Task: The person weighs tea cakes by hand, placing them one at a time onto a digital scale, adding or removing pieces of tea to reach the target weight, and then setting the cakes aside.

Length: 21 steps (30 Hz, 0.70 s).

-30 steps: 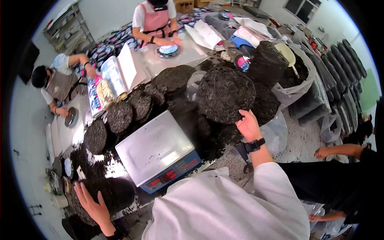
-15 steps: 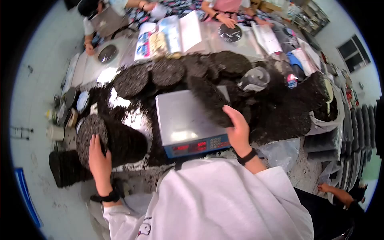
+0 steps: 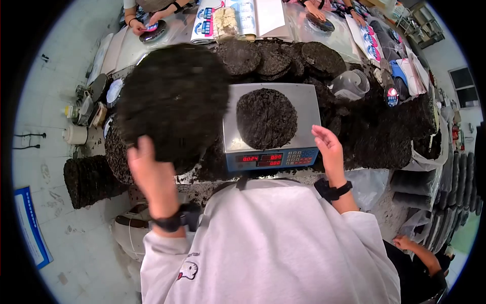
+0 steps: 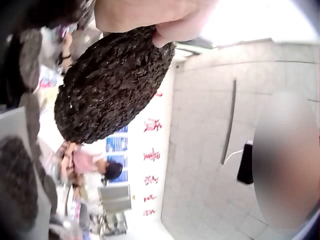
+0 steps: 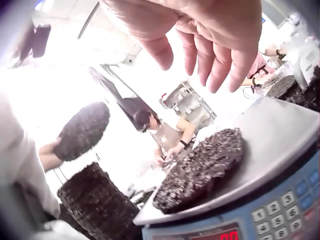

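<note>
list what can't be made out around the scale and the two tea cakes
1. Head view: the fingers of the left hand are hidden behind the raised tea cake that it holds.
2. Right wrist view: the red display of the scale is cut off by the bottom edge. In the head view its digits are too small to read surely.
3. Left wrist view: a blurred patch covers whatever stands at the right.

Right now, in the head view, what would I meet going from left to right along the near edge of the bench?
Stack of dark round pressed-leaf cakes → left hand gripping a raised dark round cake → steel-topped blue weighing scale carrying another dark cake → open right hand.
</note>
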### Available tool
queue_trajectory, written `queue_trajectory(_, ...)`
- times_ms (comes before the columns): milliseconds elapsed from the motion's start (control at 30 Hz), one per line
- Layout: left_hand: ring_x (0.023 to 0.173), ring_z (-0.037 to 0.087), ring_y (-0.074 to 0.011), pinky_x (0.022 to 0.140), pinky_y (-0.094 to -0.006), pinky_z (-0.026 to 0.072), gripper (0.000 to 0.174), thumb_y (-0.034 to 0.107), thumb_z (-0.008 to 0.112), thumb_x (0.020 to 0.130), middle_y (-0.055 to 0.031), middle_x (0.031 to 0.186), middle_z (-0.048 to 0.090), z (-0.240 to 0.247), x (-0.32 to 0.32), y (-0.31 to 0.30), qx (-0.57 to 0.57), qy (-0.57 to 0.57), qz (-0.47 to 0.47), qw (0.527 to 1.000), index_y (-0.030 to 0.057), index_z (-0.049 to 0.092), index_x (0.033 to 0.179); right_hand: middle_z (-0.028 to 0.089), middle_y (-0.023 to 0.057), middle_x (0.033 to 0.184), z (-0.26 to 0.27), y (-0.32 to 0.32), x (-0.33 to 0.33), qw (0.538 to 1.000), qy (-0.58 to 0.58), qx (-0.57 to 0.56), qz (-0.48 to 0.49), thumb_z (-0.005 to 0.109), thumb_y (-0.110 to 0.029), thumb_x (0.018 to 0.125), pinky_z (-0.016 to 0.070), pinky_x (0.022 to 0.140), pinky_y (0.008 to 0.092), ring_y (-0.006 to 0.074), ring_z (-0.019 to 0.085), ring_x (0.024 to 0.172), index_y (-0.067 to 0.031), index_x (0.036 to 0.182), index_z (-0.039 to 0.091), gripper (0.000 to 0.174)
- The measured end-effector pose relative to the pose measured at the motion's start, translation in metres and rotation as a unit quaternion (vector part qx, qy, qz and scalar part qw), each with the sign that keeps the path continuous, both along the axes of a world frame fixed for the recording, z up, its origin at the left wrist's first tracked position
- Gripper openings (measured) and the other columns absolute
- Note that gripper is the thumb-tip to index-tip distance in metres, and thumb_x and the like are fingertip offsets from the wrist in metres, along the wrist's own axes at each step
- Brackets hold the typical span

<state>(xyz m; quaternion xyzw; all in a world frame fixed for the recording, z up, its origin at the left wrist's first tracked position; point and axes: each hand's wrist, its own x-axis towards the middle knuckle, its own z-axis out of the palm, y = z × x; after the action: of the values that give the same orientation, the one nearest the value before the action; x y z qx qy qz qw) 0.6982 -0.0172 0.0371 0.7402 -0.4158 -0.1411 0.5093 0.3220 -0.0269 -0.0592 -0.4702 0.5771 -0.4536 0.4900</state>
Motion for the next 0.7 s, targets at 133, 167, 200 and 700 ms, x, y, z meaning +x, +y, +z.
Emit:
queue_trajectory(133, 0.108, 0.056, -0.0241, 0.095, -0.0353, 0.043, 0.03, -0.001, 0.051, 0.084, -0.0132, 0.114, 0.061, -0.044, -0.09, -0.031, -0.074, -0.124, -0.238, 0.961, -0.001, 0.059, 0.113, 0.059, 0.01, 0.121, 0.014, 0.0, -0.003, 0.998, 0.002, -0.065, -0.015, 0.056, -0.003, 0.088, 0.0415, 0.097, 0.0296, 0.0183, 0.054, 0.115, 0.0016, 0.123, 0.054, 0.035)
queue_trajectory(167, 0.121, 0.052, -0.0282, 0.103, -0.0374, 0.0397, 0.04, -0.009, 0.049, 0.076, -0.0141, 0.123, 0.059, -0.073, -0.103, -0.043, -0.147, -0.261, -0.346, 0.889, 0.0004, 0.06, 0.114, 0.06, 0.0105, 0.121, 0.014, 0.002, -0.008, 0.995, 0.062, -0.075, -0.008, 0.056, -0.003, 0.087, 0.0417, 0.097, 0.0303, 0.0193, 0.055, 0.114, 0.001, 0.121, 0.055, 0.034)
queue_trajectory(200, 0.125, 0.047, -0.0292, 0.107, -0.0418, 0.0334, 0.047, -0.005, 0.058, 0.073, -0.0143, 0.129, 0.054, -0.088, -0.115, -0.046, -0.112, -0.317, -0.429, 0.839, 0.0025, 0.057, 0.119, 0.061, 0.0111, 0.12, 0.013, 0.004, -0.013, 0.989, 0.121, -0.084, 0.0, 0.057, -0.004, 0.086, 0.0418, 0.097, 0.031, 0.0203, 0.056, 0.113, 0.0004, 0.12, 0.057, 0.034)
queue_trajectory(700, 0.133, 0.033, -0.0358, 0.106, -0.0437, 0.0313, 0.073, 0.023, 0.077, 0.073, -0.0173, 0.144, 0.036, 0.009, -0.056, -0.076, -0.192, -0.353, -0.255, 0.88, 0.0056, 0.044, 0.135, 0.063, 0.0098, 0.112, 0.042, -0.052, -0.057, 0.981, 0.154, -0.113, -0.014, 0.059, -0.002, 0.085, 0.0464, 0.089, 0.0281, 0.0154, 0.059, 0.103, -0.0007, 0.121, 0.057, 0.035)
